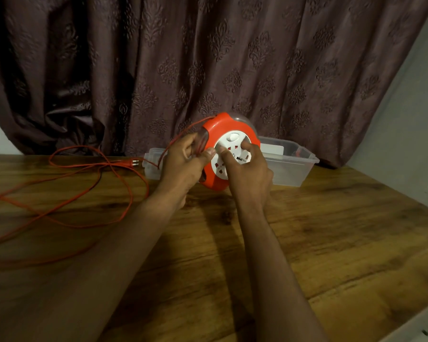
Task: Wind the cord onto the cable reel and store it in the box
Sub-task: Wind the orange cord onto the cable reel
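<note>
Dim room: patterned dark curtain (208, 58) hangs behind a wooden table (331, 243), pale wall (415, 134) at right

The orange cord (84, 169) runs off the picture's left edge. Both hands hide the cable reel's (229, 149) lower face, and the reel hides the middle of the clear box (289, 166) at the table's far edge.

No legible text anywhere
</note>
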